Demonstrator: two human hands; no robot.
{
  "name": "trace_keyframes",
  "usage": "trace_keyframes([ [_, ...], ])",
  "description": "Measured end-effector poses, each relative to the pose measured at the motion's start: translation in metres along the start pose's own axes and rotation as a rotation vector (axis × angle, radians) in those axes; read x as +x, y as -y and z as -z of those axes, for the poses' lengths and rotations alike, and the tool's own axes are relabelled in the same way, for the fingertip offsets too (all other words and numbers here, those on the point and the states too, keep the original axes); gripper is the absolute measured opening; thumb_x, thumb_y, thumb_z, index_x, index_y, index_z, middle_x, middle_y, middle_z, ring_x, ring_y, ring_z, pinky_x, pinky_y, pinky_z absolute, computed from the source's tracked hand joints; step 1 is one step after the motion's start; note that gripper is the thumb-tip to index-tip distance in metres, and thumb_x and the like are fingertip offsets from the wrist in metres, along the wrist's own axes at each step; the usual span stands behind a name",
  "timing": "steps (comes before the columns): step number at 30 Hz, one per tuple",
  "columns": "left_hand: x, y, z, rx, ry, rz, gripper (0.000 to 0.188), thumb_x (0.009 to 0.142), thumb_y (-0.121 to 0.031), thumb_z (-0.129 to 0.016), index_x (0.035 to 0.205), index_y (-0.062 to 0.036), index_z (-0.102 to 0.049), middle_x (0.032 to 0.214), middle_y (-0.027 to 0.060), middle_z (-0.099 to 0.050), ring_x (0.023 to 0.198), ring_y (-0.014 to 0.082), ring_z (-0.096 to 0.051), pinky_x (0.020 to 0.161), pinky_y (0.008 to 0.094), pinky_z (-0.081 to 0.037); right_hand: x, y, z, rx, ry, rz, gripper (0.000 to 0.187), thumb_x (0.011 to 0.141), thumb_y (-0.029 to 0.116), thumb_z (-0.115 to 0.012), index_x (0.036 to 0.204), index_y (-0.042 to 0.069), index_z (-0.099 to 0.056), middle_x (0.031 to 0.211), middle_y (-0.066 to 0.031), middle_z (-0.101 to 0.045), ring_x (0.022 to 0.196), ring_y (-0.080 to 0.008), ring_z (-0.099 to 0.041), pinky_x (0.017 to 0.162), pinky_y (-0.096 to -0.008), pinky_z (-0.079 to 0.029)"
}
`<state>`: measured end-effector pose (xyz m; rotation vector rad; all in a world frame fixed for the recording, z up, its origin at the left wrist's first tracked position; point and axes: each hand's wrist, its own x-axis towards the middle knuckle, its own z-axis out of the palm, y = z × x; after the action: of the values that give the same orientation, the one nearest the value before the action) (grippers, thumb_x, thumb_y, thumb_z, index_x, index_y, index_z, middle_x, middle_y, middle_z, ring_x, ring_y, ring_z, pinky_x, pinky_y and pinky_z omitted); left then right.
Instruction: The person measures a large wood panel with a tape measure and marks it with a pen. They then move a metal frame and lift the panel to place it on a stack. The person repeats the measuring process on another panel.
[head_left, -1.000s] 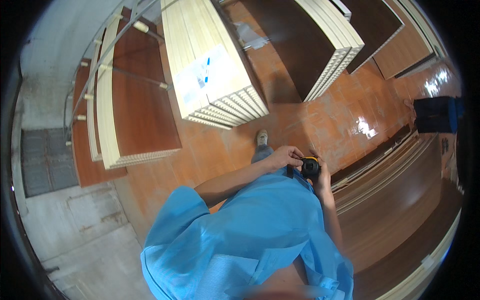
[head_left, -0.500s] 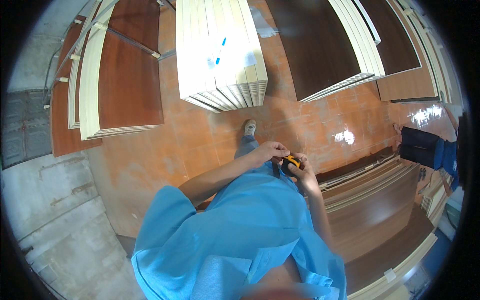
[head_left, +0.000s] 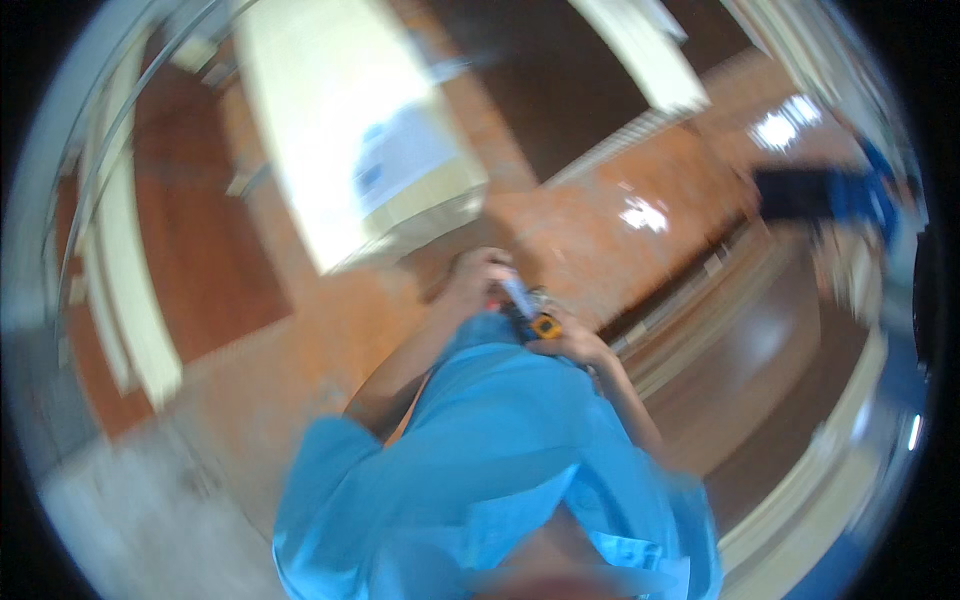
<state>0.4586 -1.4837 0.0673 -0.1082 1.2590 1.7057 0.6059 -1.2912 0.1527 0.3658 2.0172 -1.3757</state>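
A black and yellow tape measure [head_left: 545, 326] sits in my right hand [head_left: 577, 340], whose fingers are closed round its case in front of my blue shirt. A short pale strip [head_left: 518, 294], which looks like the tape's blade, runs up and left from the case. My left hand [head_left: 482, 274] is closed at the far end of this strip, its fingers smeared by motion. Just beyond my hands stands a stack of cream panels [head_left: 330, 110] with a sheet of paper [head_left: 405, 155] on top, bearing a blurred blue mark.
Brown-faced panels [head_left: 195, 220] lean at the left, and dark brown ones [head_left: 540, 75] stand at the back. More wood panels [head_left: 750, 365] lie close on my right. A person in dark blue clothes [head_left: 815, 195] is at the far right on the orange tiled floor [head_left: 575, 240].
The view has swung and blurred, and the panel stack now appears nearer. My hands have moved apart a little, with a pale strip showing between them; the tape measure stays in my right hand.
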Motion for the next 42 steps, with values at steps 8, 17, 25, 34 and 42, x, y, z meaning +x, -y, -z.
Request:
trace_keyframes([
  [8, 0.084, -0.176, 0.078, -0.227, -0.175, -0.13, 0.04, 0.083, 0.004, -0.065, 0.123, -0.0006, -0.057, 0.106, 0.0102, -0.063, 0.101, 0.0233, -0.061, 0.093, 0.0368, -0.05, -0.042, -0.032, -0.018, 0.433, -0.165, 0.084, 0.063, 0.082, 0.032, -0.082, 0.133, 0.005, -0.057, 0.118, -0.0075, -0.063, 0.113, -0.0179, -0.057, 0.096, -0.0308, -0.045],
  [17, 0.139, -0.176, -0.012, 0.263, 0.395, 0.051, 0.038, 0.1, -0.026, -0.064, 0.13, -0.004, -0.059, 0.12, 0.0113, -0.066, 0.109, 0.019, -0.063, 0.093, 0.0329, -0.05, -0.154, -0.108, -0.151, 1.032, -0.555, -0.194, 0.064, 0.074, 0.04, -0.086, 0.121, 0.001, -0.065, 0.106, -0.0074, -0.068, 0.101, -0.0189, -0.062, 0.091, -0.0312, -0.046],
  [25, 0.103, -0.107, -0.077, 0.499, 0.424, 0.067, 0.032, 0.103, -0.028, -0.061, 0.126, -0.007, -0.06, 0.117, 0.0095, -0.068, 0.105, 0.0183, -0.065, 0.096, 0.0326, -0.049, -0.133, -0.198, -0.289, 2.159, -1.813, -0.401, 0.03, 0.09, 0.031, -0.074, 0.089, 0.009, -0.054, 0.067, -0.0044, -0.052, 0.055, -0.0223, -0.058, 0.044, -0.0419, -0.05],
  [34, 0.052, -0.095, -0.046, 0.629, 0.456, 0.155, 0.036, 0.105, -0.03, -0.057, 0.13, -0.005, -0.061, 0.119, 0.0085, -0.068, 0.108, 0.0172, -0.065, 0.096, 0.0321, -0.05, -0.084, -0.12, -0.132, 1.269, -1.467, -0.252, 0.035, 0.091, 0.029, -0.076, 0.109, 0.003, -0.061, 0.077, -0.0034, -0.061, 0.066, -0.0146, -0.063, 0.059, -0.033, -0.055],
  [42, 0.028, -0.075, -0.08, 0.442, 0.616, -0.057, 0.04, 0.106, -0.036, -0.056, 0.125, -0.0013, -0.062, 0.11, 0.0065, -0.069, 0.102, 0.0133, -0.065, 0.083, 0.0295, -0.053, -0.04, 0.002, -0.028, 0.688, -0.883, -0.032, 0.044, 0.083, 0.016, -0.082, 0.119, -0.002, -0.063, 0.091, -0.0013, -0.062, 0.08, -0.0092, -0.059, 0.073, -0.0249, -0.051],
])
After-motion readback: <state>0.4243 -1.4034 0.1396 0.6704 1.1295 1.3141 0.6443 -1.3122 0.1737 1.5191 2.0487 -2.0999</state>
